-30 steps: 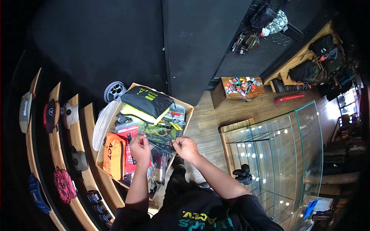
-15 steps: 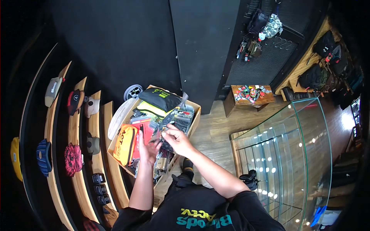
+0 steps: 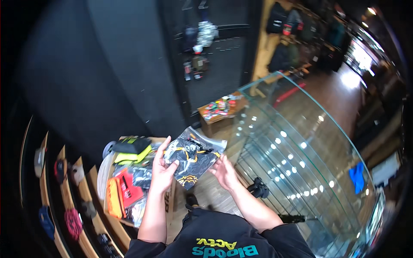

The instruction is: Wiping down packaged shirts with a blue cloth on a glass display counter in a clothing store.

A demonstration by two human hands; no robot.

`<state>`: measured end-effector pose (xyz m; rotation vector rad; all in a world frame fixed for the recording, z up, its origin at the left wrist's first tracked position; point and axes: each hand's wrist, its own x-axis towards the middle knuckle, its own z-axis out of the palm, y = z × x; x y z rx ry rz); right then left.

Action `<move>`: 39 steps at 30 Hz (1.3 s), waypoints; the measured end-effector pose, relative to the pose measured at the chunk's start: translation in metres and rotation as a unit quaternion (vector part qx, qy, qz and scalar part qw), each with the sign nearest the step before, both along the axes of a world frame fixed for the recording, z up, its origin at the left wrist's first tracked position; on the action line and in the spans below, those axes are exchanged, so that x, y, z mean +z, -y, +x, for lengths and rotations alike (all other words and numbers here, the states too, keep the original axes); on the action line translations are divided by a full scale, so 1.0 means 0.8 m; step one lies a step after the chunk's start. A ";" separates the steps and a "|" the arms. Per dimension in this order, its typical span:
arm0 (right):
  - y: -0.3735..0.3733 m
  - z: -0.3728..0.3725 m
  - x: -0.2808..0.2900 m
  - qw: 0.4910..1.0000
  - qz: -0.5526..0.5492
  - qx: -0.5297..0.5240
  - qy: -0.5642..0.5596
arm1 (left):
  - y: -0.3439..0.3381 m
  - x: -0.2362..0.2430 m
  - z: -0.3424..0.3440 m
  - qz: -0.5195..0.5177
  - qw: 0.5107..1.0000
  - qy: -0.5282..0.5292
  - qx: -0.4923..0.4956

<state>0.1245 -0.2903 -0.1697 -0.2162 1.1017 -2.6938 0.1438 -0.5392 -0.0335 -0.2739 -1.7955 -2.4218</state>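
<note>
Between my hands is a clear zip-top bag [image 3: 194, 158] with a dark item inside, printed in orange and white; its exact kind I cannot tell. My left hand [image 3: 161, 174] grips the bag's left edge, thumb on the front. On the other side, the fingers of my right hand [image 3: 224, 173] pinch its right edge. To the left stands an open cardboard box [image 3: 170, 202] heaped with packaged goods. In it lie an orange pouch [image 3: 115, 198], a red package [image 3: 129, 189], a yellow-green item [image 3: 132, 156] and a black pouch [image 3: 133, 144].
A glass display case [image 3: 297, 150] fills the right side. Wooden shelves [image 3: 69, 189] with caps line the left. A small wooden table [image 3: 221, 116] with colourful small items stands ahead, before a black mesh panel [image 3: 215, 81]. A dark object [image 3: 258, 188] sits by the case.
The view has swung right, so the box now sits farther left. My hands have come away from the box, and the zip-top bag is now held up between them.
</note>
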 end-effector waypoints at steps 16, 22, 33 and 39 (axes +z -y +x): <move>-0.447 0.200 0.198 0.834 0.242 -0.493 0.043 | -0.386 0.082 -0.087 -0.006 0.919 -0.051 -0.390; -0.541 0.224 0.212 0.680 0.371 -0.630 0.054 | -0.539 0.096 -0.133 0.014 0.909 -0.088 -0.408; -0.675 0.231 0.204 0.202 0.783 -0.455 0.374 | -0.600 0.043 -0.214 -0.469 0.687 -0.431 -0.350; -0.710 0.242 0.212 0.311 0.721 -0.577 0.225 | -0.603 0.060 -0.198 -0.435 0.677 -0.441 -0.397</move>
